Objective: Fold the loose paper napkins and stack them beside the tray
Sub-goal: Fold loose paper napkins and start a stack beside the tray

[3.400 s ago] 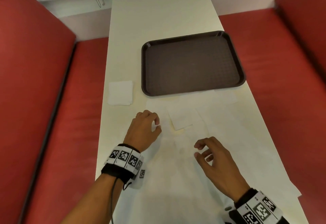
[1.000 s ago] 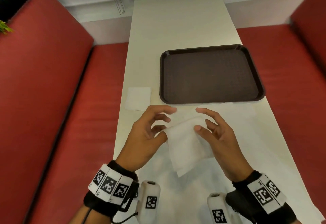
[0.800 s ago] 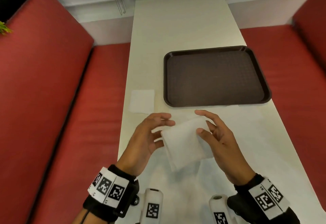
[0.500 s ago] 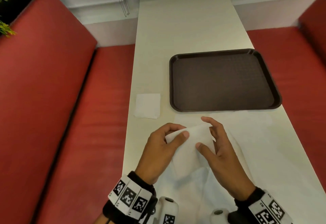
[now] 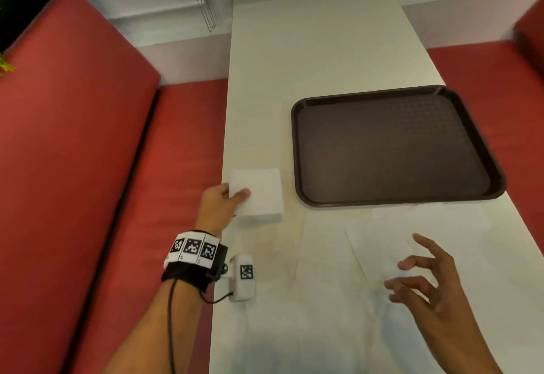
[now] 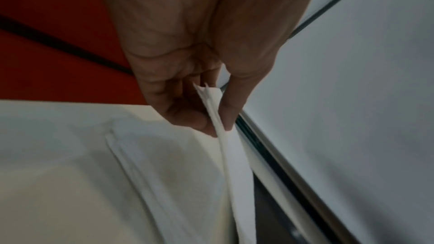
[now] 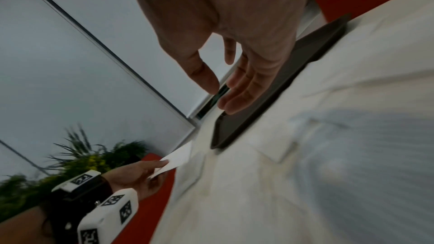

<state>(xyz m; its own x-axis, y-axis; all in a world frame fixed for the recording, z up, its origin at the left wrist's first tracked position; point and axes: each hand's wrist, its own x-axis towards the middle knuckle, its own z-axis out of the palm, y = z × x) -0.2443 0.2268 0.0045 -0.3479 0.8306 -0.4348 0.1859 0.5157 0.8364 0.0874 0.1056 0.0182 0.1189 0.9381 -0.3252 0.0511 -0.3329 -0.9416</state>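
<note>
You're sitting at the long cream table (image 5: pixel 309 59) btwn red padded benches (image 5: pixel 73 138), w/ the dark brown rectangular plastic tray (image 5: pixel 391 147) lying on its right half, empty.

Near side of the tray, loose white paper napkins (image 5: pixel 412 226) are lying flat and overlapping on the tabletop, still unfolded — several left, exact count hard to tell.

Left of the tray, near its near-left corner, the small stack of folded white napkins (image 5: pixel 266 217) is sitting on the table. You're holding the folded white square napkin (image 5: pixel 259 191) over it; the left wrist view shows it tilted, not flat on the stack yet.

Your left hand (image 5: pixel 219 206) is pinching that napkin's edge btwn thumb and fingers (image 6: pixel 187 116). Your right hand (image 5: pixel 435 282) is hovering over the loose sheets, fingers apart, holding nothing.

Step in hand, I'd say: stacking this one. Next: lower it square onto the stack, let go, then be picking a single loose sheet w/ the right — thin paper, so be separating one layer only.
</note>
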